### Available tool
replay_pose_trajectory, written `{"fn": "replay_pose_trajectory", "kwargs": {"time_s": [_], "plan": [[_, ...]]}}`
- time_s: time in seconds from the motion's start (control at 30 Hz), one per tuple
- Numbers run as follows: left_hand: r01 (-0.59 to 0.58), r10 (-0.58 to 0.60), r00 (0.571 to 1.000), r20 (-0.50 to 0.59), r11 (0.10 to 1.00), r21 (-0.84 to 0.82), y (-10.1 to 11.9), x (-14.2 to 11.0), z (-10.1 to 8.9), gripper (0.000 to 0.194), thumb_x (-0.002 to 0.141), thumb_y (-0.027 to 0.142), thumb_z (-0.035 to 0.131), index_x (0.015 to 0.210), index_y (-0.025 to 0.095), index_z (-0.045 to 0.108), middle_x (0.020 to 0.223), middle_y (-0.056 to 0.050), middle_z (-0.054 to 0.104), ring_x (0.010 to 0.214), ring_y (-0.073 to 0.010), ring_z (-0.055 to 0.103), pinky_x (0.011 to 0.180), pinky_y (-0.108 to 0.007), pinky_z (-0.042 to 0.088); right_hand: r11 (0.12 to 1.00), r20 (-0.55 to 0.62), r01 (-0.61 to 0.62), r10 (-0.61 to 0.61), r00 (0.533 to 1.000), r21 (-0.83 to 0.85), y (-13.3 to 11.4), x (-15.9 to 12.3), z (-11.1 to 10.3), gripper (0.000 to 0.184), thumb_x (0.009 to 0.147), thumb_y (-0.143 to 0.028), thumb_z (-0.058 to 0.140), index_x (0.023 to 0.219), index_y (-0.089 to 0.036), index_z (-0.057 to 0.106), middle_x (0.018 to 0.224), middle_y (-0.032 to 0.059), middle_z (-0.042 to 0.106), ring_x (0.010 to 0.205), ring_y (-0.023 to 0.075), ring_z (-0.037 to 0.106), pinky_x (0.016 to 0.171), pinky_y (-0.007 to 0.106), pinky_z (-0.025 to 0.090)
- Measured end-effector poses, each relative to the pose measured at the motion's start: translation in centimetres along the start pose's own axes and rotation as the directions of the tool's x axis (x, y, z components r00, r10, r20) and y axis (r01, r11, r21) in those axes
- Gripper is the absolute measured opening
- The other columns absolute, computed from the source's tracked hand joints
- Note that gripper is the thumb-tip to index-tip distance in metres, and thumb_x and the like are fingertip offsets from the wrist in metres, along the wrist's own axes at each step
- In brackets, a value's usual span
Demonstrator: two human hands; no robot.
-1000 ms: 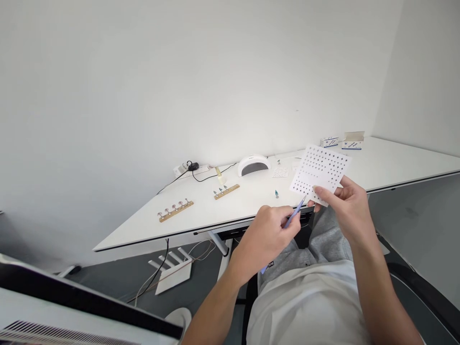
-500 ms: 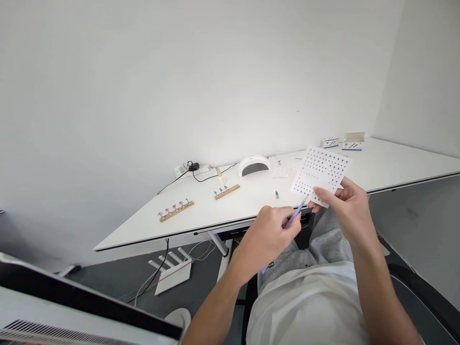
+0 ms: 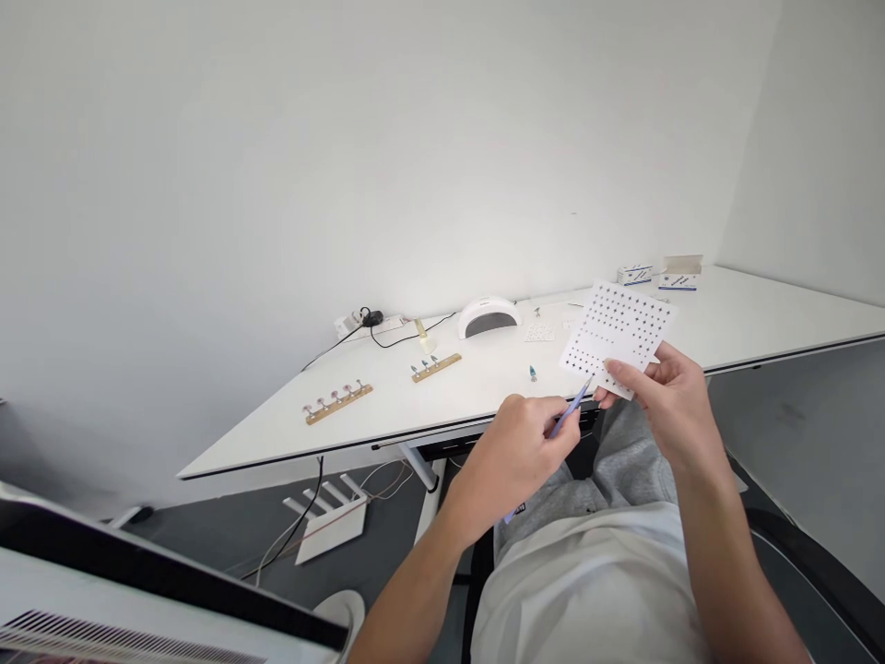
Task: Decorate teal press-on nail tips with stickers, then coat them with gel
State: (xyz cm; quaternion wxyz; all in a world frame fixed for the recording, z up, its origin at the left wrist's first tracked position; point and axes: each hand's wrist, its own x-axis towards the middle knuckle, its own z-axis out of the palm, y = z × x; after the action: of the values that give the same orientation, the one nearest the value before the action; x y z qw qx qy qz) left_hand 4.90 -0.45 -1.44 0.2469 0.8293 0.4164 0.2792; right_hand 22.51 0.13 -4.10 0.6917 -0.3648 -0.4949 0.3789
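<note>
My left hand (image 3: 515,447) is closed around lavender tweezers (image 3: 571,409). Their pale tip meets the lower edge of a white sticker sheet (image 3: 608,332) printed with rows of small dark stars and dots. Whether a sticker sits in the tip is too small to tell. Gripping that sheet by its lower right corner, thumb on top, is my right hand (image 3: 664,397). The sheet is tilted above the desk's front edge. Behind it on the desktop stands a single teal nail tip (image 3: 533,373) on a small stand.
On the white desk (image 3: 387,410) stand a nail lamp (image 3: 489,318), a wooden strip with pink nail tips (image 3: 338,403), another strip with teal tips (image 3: 437,368), a small bottle (image 3: 424,337), a second sticker sheet (image 3: 539,332) and two boxes (image 3: 681,274). A router (image 3: 332,530) lies below.
My hands, the tweezers and the sheet have hardly moved. The camera view has shifted very slightly.
</note>
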Motion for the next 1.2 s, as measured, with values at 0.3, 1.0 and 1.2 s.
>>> {"fn": "replay_pose_trajectory", "kwargs": {"time_s": [0.3,1.0,1.2], "plan": [[-0.001,0.002,1.0,-0.004,1.0,0.008,-0.1,0.04,0.03,0.038,0.089,0.028,0.044,0.058,0.017,0.027,0.051,0.007,0.021,0.049,-0.0068,0.016,0.047,-0.025,0.016,1.0,-0.012,-0.001,0.001,1.0,0.013,0.12,0.08,0.07,0.019,0.076,-0.027,0.078,0.088,-0.018,0.067,0.062,-0.0002,0.071,0.055,0.0164,0.066,0.055,0.028,0.055],[-0.006,0.006,1.0,-0.01,1.0,0.011,-0.07,0.13,0.1,0.038,0.09,0.028,0.043,0.057,0.016,0.027,0.051,0.007,0.021,0.049,-0.0067,0.016,0.047,-0.026,0.016,0.999,-0.025,-0.012,0.013,1.0,0.031,0.02,0.01,0.01,0.019,0.076,-0.025,0.079,0.089,-0.018,0.067,0.063,-0.0005,0.071,0.056,0.0156,0.067,0.058,0.026,0.054],[-0.015,0.015,1.0,-0.01,1.0,0.013,-0.01,0.1,0.04,0.038,0.09,0.027,0.044,0.057,0.016,0.026,0.051,0.007,0.021,0.05,-0.0068,0.016,0.048,-0.026,0.016,0.999,-0.009,-0.015,0.015,1.0,0.042,0.03,-0.05,0.02,0.018,0.077,-0.026,0.078,0.089,-0.018,0.067,0.066,-0.0002,0.072,0.056,0.0151,0.067,0.059,0.027,0.054]]}}
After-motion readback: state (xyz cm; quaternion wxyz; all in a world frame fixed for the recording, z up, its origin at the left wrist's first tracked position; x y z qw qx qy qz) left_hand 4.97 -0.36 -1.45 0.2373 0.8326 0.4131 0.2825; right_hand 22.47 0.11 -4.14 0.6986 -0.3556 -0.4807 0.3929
